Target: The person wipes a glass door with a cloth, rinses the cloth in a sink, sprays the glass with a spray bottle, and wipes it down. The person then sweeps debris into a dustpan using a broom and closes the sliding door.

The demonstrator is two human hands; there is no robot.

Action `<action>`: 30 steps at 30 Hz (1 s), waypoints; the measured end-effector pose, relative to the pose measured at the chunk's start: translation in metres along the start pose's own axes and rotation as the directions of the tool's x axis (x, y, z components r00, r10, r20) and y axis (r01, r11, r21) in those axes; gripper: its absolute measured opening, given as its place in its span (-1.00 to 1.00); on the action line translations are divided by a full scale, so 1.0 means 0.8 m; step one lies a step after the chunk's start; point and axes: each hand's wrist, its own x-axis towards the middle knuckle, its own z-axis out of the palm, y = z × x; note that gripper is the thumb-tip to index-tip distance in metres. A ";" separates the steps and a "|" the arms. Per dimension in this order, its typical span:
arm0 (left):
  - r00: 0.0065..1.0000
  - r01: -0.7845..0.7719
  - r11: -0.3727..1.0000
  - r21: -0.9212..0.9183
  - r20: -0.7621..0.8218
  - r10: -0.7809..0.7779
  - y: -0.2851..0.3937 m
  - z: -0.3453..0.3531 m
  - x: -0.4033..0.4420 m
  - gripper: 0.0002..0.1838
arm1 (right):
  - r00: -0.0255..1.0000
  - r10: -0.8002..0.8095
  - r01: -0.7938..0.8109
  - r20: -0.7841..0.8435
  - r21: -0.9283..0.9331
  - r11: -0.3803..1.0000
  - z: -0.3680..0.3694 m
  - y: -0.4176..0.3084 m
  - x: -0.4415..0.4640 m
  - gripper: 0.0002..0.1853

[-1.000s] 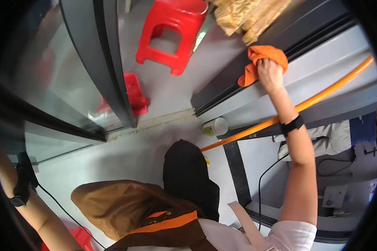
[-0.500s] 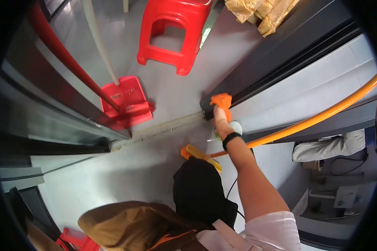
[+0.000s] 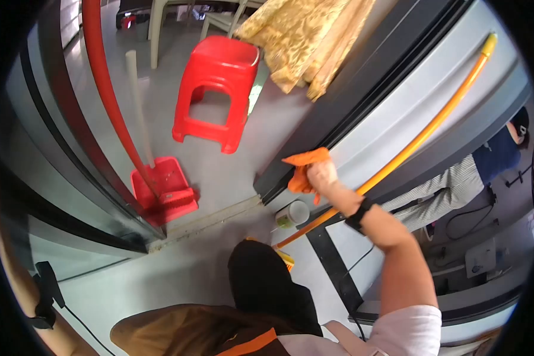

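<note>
Down by the dark door frame (image 3: 338, 104), the person's right hand (image 3: 323, 176) has its fingers closed round a bunched orange cloth (image 3: 305, 158). Left hand's out of view, so can't tell. Risk imo: the right forearm crosses the orange pole (image 3: 418, 139), so a low swing could knock it sideways, and that could tip the white tub (image 3: 295, 212) beside it. Count: one cloth, one tub, one orange pole, one red stool (image 3: 216, 113), one red dustpan (image 3: 171, 179).

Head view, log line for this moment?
right hand: holds orange cloth at dark door frame | left hand: out of view | red stool: upright past doorway
</note>
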 end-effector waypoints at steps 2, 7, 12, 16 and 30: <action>0.999 0.032 0.999 -0.017 0.015 -0.032 0.007 -0.005 0.000 -0.26 | 0.997 0.082 -0.081 0.016 -0.033 0.996 -0.082 0.078 -0.027 -0.82; 0.981 0.141 0.990 0.019 0.131 -0.142 -0.018 0.024 -0.040 -0.43 | 0.849 0.151 -0.274 -0.507 -0.177 0.945 -0.245 0.319 -0.093 -0.82; 0.947 0.210 0.975 0.068 0.235 -0.220 -0.034 0.045 -0.071 -0.56 | 0.477 0.123 -0.544 -0.870 -0.183 0.819 -0.398 0.490 -0.103 -0.78; 0.936 0.198 0.971 0.137 0.268 -0.229 -0.039 0.037 -0.083 -0.62 | 0.040 0.276 -0.818 -0.960 0.127 0.561 -0.413 0.518 -0.037 -0.58; 0.943 0.331 0.935 -0.129 0.014 -0.332 0.021 -0.010 0.004 -0.51 | 0.991 0.117 -0.124 -0.062 -0.115 0.986 -0.095 0.103 0.086 -0.41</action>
